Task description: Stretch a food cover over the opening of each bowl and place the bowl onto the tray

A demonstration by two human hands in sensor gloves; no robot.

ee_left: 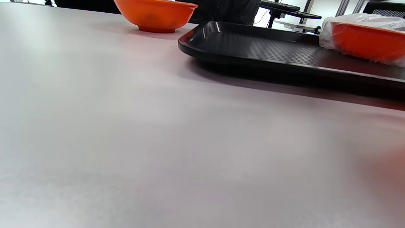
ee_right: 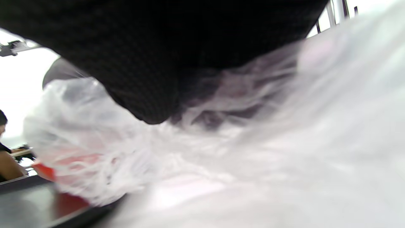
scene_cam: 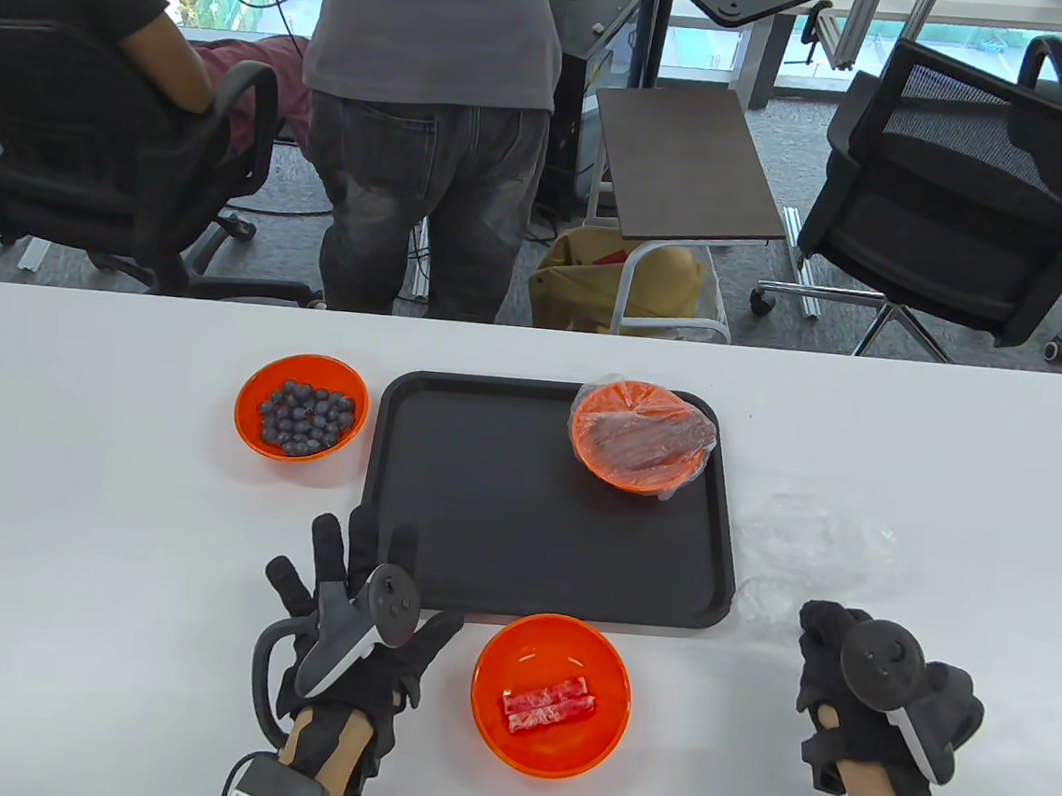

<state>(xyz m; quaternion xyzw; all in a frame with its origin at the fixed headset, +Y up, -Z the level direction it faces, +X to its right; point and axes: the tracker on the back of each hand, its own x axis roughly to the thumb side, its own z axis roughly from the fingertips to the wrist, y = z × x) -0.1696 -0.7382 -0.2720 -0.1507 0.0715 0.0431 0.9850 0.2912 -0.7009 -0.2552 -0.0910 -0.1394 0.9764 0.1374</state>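
Your right hand (scene_cam: 879, 685) at five o'clock, fingers curled into clear, crinkled covers (scene_cam: 808, 547) beside the tray (scene_cam: 526, 548), your left hand (scene_cam: 361, 607) flat, fingers spread, holding nothing, near bowl (scene_cam: 551, 696) at six o'clock, its meat strips lying left-right, wrapped bowl (scene_cam: 642, 437) at tray's one o'clock corner.

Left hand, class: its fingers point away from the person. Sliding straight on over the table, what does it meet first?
Probably the tray: the left hand's fingers point at its near left corner. It might slip just past, toward the blueberry bowl.
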